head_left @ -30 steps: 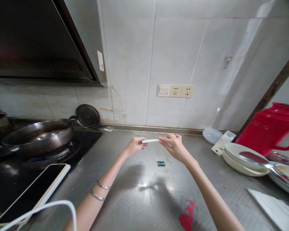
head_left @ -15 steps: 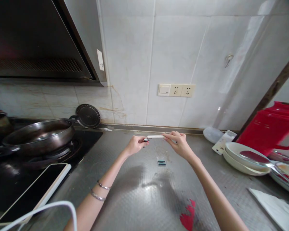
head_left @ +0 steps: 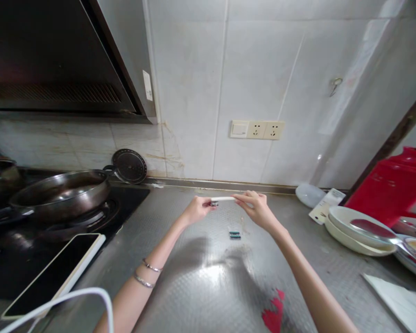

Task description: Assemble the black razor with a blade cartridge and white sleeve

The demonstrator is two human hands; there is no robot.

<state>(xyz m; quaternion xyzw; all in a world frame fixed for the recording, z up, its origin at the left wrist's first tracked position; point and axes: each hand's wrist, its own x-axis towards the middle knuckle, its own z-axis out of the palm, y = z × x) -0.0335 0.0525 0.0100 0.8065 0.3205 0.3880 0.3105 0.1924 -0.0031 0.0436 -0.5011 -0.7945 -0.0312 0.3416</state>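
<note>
With my left hand (head_left: 196, 210) pinched on a small battery (head_left: 214, 203), just drawn from the white tube (head_left: 223, 199) my right hand (head_left: 258, 209) grips, the tube is being emptied above the bench (head_left: 208, 277).

Bare surface (head_left: 201, 277) is lying open beneath and nearward of each grip. Two small batteries (head_left: 234, 235) are sitting just below the right grip; stacked plates (head_left: 357, 229) are crowding its right, a pan (head_left: 60, 192) the left.

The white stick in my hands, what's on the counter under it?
Below the white stick, two small green-banded batteries lie side by side on the steel counter. Whatever the hands' own shadows cover cannot be made out.
</note>
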